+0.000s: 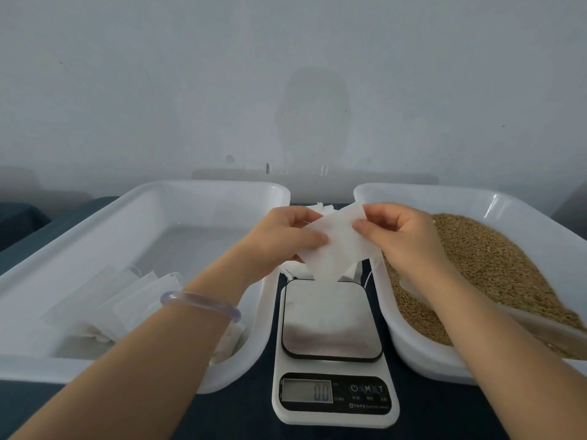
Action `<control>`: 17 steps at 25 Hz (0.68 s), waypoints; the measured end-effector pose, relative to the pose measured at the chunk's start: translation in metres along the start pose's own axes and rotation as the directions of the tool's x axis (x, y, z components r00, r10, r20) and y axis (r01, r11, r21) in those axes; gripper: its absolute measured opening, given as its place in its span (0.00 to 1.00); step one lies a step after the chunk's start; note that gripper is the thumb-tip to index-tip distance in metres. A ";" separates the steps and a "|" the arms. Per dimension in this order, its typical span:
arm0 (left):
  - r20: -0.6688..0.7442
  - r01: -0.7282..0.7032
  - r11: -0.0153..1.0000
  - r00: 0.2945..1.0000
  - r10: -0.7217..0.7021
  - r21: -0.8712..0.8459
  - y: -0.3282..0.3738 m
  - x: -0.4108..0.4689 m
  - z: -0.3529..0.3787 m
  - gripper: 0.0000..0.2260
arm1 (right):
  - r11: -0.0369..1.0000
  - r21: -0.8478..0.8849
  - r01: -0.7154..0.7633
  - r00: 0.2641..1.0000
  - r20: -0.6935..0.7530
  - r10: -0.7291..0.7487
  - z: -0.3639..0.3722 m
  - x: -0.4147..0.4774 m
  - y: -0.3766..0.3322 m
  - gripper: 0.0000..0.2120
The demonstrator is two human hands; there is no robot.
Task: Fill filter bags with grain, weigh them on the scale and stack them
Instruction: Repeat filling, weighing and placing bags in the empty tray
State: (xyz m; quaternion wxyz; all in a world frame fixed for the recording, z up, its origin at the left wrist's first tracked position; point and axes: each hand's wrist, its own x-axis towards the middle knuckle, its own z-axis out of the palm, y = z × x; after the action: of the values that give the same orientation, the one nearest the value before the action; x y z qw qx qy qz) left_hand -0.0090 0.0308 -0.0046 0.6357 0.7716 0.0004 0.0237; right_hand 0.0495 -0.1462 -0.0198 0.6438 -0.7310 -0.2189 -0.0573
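White paper-like filter bag [333, 249] hangs in the air between both hands, just above the far edge of the scale [333, 344]. The left hand [286, 236] pinches the bag's left side, its grip narrow, thumb on top and fingers curled beneath. The right hand [400, 236] pinches the upper right edge between thumb and forefinger, its grip just as tight. The bag is tilted, one corner pointing down toward the scale's steel plate without touching it.

The scale stands on the dark blue bench [247, 414] between two white plastic trays. Its display [306, 390] is lit, but the digits are too blurred to read for certain. The left tray [206, 185] holds a few flat white bags [127, 300] lying overlapped at its near end. The right tray [444, 192] is heaped with brown grain [492, 265], and a clear plastic scoop [524, 322] lies partly sunk in it. More loose white bags [292, 271] are piled behind the scale, between the trays. A pale lilac bangle [200, 303] sits on the left wrist.
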 end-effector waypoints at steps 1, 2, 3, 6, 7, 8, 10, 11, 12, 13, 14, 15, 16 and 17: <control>0.004 -0.001 1.000 1.000 0.000 0.022 0.001 -0.001 0.001 0.06 | 1.000 0.019 -0.016 1.000 -0.012 0.016 -0.001 0.000 0.000 0.13; 0.008 -0.003 0.999 1.000 0.003 0.038 0.001 -0.001 0.002 0.04 | 0.999 0.017 -0.027 1.000 -0.006 0.028 -0.001 0.000 0.000 0.12; 0.002 0.001 0.999 1.000 -0.001 0.051 0.002 -0.002 0.003 0.02 | 0.999 0.006 -0.033 0.999 0.011 0.033 0.000 -0.001 0.000 0.12; -0.042 -0.007 0.994 0.999 0.012 0.111 0.000 -0.001 0.005 0.12 | 0.999 -0.024 -0.022 1.000 0.022 0.022 -0.001 -0.002 0.000 0.10; -0.050 -0.016 0.991 0.998 0.022 0.130 0.000 -0.002 0.006 0.13 | 1.000 -0.028 -0.009 1.000 0.007 0.009 -0.001 -0.002 0.000 0.09; -0.052 -0.024 0.990 0.998 0.031 0.142 -0.001 -0.002 0.005 0.13 | 0.999 -0.041 0.009 1.000 -0.013 -0.010 -0.001 -0.002 0.000 0.10; -0.060 -0.030 0.989 0.997 0.039 0.143 -0.002 -0.001 0.005 0.10 | 0.994 -0.092 0.052 0.998 -0.041 -0.056 -0.002 -0.002 0.000 0.12; -0.067 -0.029 0.990 0.997 0.039 0.140 -0.002 -0.001 0.005 0.08 | 0.992 -0.106 0.070 0.996 -0.038 -0.075 -0.002 -0.002 0.000 0.12; -0.077 -0.029 0.990 0.996 0.040 0.136 -0.003 0.000 0.005 0.07 | 0.992 -0.100 0.082 0.996 -0.024 -0.085 -0.003 -0.002 -0.001 0.13; -0.087 -0.030 0.991 0.995 0.041 0.130 -0.003 0.000 0.005 0.06 | 0.993 -0.082 0.089 0.996 -0.002 -0.089 -0.003 -0.002 -0.001 0.12; -0.098 -0.034 0.992 0.994 0.046 0.123 -0.004 0.000 0.005 0.05 | 0.994 -0.064 0.092 0.996 0.022 -0.091 -0.003 -0.003 -0.001 0.12; -0.109 -0.039 0.992 0.993 0.052 0.118 -0.004 0.000 0.005 0.05 | 0.994 -0.051 0.092 0.995 0.044 -0.090 -0.002 -0.004 -0.001 0.11; -0.116 -0.046 0.992 0.991 0.059 0.114 -0.004 0.001 0.004 0.05 | 0.995 -0.047 0.086 0.995 0.059 -0.083 -0.002 -0.004 -0.001 0.10; -0.123 -0.052 0.993 0.990 0.065 0.111 -0.004 0.000 0.004 0.05 | 0.996 -0.052 0.077 0.995 0.063 -0.074 -0.002 -0.005 -0.001 0.09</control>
State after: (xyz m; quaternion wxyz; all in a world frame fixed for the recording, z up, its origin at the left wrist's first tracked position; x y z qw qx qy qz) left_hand -0.0083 0.0274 -0.0089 0.5911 0.8012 0.0192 0.0910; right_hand 0.0450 -0.1493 -0.0204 0.6142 -0.7407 -0.2645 -0.0651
